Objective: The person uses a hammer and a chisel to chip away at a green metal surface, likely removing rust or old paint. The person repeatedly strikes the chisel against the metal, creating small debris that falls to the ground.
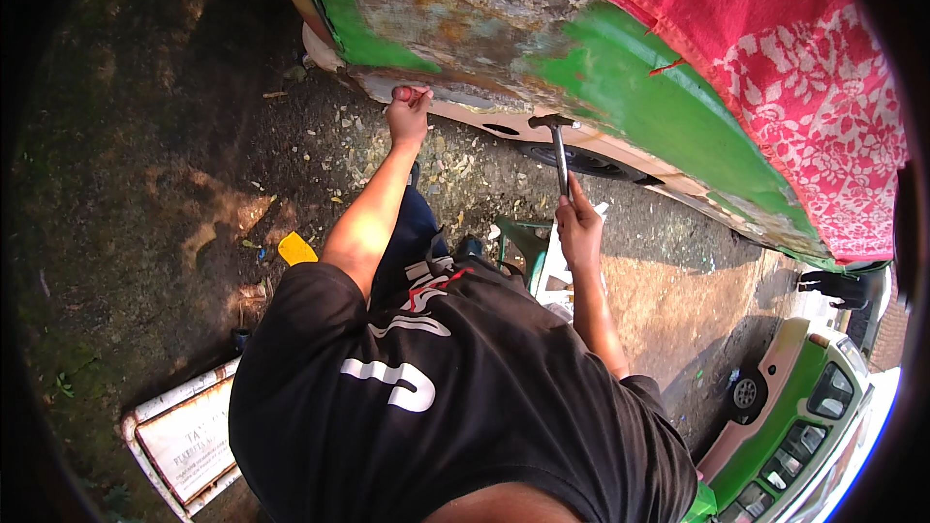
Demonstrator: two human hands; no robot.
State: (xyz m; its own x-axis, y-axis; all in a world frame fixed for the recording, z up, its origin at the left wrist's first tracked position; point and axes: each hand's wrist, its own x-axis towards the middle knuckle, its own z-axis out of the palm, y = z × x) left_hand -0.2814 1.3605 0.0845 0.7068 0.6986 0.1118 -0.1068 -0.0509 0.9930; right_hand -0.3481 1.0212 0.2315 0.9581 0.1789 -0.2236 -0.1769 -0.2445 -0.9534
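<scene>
Right hand point(578, 221) closed around the hammer point(559, 150) handle, low on the shaft; hammer upright, head touching or just off the lower edge of the body panel point(484, 39). Left hand point(408, 111) pressed to the same lower edge further left, fingers curled shut on something small and reddish, too small to tell what, maybe a punch or chisel. Arms reach forward from a black shirt point(436, 397).

Panel: old vehicle side, green paint point(620, 77) left in patches, wide middle area stripped to rusty, mottled bare metal. Pale sill strip runs beneath. Red flowered cloth point(775, 48) draped over the upper right part. Wheel partly visible under the sill near the hammer.

Progress, judging by surface: much of the paint is off in the centre and left, rust exposed; green areas on the right and far left not yet stripped. Bottom seam looks ragged where both hands work, so the lower edge is mid-job, not finished. No filler or fresh paint seen.

Ground point(174, 165): dirt with pale chips scattered below the panel. Yellow scrap point(296, 249) by the left elbow. White signboard point(184, 436) lying lower left. Green-white stool point(538, 252) under the right arm. Another green vehicle point(794, 426) lower right.
</scene>
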